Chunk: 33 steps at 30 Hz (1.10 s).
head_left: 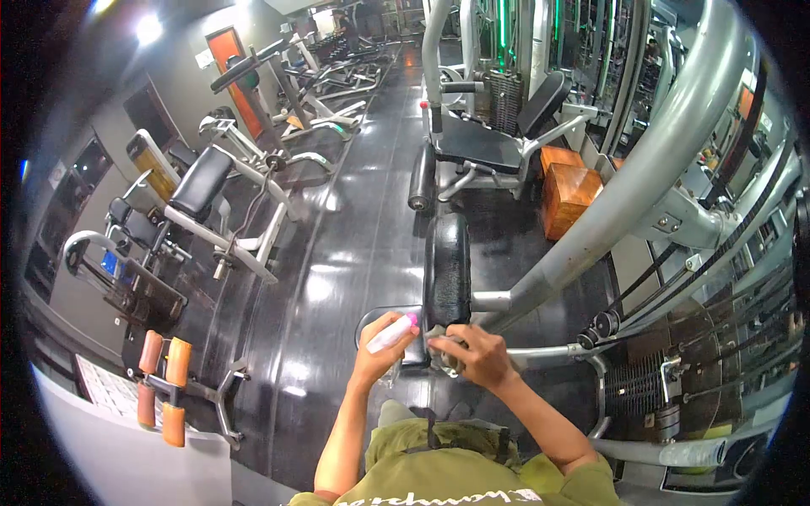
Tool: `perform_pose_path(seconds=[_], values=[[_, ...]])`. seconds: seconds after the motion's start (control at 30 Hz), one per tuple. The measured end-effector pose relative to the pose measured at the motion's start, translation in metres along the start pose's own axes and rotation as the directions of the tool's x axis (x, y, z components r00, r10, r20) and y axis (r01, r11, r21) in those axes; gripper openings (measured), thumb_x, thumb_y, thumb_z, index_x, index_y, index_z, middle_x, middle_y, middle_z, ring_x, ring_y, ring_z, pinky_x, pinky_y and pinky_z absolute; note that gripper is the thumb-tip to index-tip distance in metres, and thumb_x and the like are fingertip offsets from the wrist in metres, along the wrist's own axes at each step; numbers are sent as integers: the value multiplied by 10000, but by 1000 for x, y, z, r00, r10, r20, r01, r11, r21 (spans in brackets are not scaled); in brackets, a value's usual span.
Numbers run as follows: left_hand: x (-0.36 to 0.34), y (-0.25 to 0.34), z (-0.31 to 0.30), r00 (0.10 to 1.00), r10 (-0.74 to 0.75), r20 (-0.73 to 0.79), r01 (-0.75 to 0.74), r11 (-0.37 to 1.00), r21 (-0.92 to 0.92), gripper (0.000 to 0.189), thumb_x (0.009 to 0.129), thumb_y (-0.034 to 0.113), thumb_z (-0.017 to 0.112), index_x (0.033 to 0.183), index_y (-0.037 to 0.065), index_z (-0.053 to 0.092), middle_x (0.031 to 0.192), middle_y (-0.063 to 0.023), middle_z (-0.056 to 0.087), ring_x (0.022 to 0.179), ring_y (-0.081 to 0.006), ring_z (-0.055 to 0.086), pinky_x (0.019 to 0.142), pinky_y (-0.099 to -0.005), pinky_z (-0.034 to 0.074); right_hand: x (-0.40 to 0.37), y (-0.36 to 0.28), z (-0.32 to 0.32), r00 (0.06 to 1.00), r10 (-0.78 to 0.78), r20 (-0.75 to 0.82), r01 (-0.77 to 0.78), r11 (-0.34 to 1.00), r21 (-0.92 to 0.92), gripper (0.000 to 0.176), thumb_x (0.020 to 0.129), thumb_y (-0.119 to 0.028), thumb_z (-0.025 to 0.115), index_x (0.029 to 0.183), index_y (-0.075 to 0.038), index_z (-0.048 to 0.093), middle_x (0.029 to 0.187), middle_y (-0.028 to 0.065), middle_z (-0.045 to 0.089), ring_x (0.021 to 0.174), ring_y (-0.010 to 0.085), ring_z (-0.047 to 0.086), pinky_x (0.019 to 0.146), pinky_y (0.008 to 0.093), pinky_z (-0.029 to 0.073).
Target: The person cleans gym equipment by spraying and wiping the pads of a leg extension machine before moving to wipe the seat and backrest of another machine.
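Note:
My left hand is wrapped round a small clear spray bottle with a pink top, held just left of a black padded roller. In my right hand is a bunched greyish cloth, pressed at the near end of the black pad. The pad's upper surface looks shiny and carries small specks. It is fixed to a silver machine arm on its right. Part of a black seat shows behind my left hand.
A thick silver machine frame slants up on the right, above a weight stack. Ahead stand a black bench seat and wooden boxes. More gym machines line the left, with an orange-padded stand nearby.

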State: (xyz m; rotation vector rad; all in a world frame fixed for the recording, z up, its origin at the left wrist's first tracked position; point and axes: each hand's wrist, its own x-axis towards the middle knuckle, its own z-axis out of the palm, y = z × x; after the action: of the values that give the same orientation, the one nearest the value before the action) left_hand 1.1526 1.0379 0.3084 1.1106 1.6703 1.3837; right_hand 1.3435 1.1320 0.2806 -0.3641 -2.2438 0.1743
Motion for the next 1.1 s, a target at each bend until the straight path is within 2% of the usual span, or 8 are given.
perform_pose_path(seconds=[0.07, 0.23, 0.4, 0.53, 0.67, 0.83, 0.97, 1.1], values=[[2, 0, -2, 1000, 11, -1, -11, 1000, 3, 158, 855, 143, 724, 872, 31, 615, 672, 23, 573, 550, -48, 528, 506, -215, 419, -5, -1, 5, 996, 11, 84, -8, 999, -37, 348, 733, -126, 690, 1060, -246, 690, 931, -27, 585, 706, 160, 610, 563, 291, 532], [5, -5, -11, 998, 48, -33, -50, 995, -84, 129, 859, 120, 702, 854, 28, 611, 658, 14, 573, 523, -57, 530, 489, -211, 400, 45, 3, -33, 990, 97, -104, -105, 992, -74, 353, 704, -102, 720, 1041, -200, 685, 925, 13, 602, 763, 214, 655, 600, 325, 554], [19, -5, -30, 1000, 24, 1, -23, 985, -173, 206, 906, 212, 626, 844, 17, 612, 669, -11, 593, 491, -74, 530, 473, -218, 380, 97, 23, -57, 937, 279, -212, -259, 959, 120, 278, 767, -135, 743, 1038, -119, 682, 956, 60, 644, 812, 258, 678, 684, 348, 548], [42, -3, -42, 999, 44, 8, -39, 956, -291, 373, 945, 358, 542, 837, 10, 619, 686, -43, 618, 478, -91, 535, 465, -231, 381, 132, 27, -64, 934, 355, 25, -350, 903, 250, 274, 807, -158, 741, 1060, -80, 670, 955, 102, 671, 838, 262, 680, 729, 341, 519], [78, -3, -50, 997, 82, 2, -78, 952, -298, 354, 967, 305, 516, 911, -5, 676, 720, -54, 653, 473, -98, 539, 462, -255, 412, 169, 19, -73, 881, 408, 238, -457, 865, 209, 284, 810, -120, 728, 1077, -64, 652, 950, 117, 665, 849, 254, 671, 763, 326, 506], [125, -7, -54, 996, 59, 60, -34, 935, -353, 399, 972, 343, 504, 939, -11, 687, 694, -65, 642, 449, -102, 516, 437, -253, 385, 223, 14, -76, 831, 406, 381, -436, 900, -7, 375, 733, -35, 720, 1093, -75, 624, 983, 97, 648, 915, 269, 649, 832, 347, 497], [151, -6, -55, 988, 53, 143, 5, 926, -378, 402, 969, 345, 515, 902, -13, 684, 669, -76, 629, 423, -97, 499, 400, -253, 370, 251, 17, -68, 803, 400, 441, -375, 915, -148, 303, 746, -179, 730, 1027, -117, 633, 970, 104, 641, 907, 331, 638, 804, 407, 510], [168, -15, -56, 977, 41, 207, 39, 929, -369, 395, 971, 337, 517, 880, -11, 682, 671, -71, 632, 419, -93, 491, 405, -249, 364, 265, 22, -53, 713, 414, 565, -334, 910, -246, 324, 713, -169, 743, 1019, -120, 650, 975, 101, 646, 916, 319, 643, 798, 410, 511]])
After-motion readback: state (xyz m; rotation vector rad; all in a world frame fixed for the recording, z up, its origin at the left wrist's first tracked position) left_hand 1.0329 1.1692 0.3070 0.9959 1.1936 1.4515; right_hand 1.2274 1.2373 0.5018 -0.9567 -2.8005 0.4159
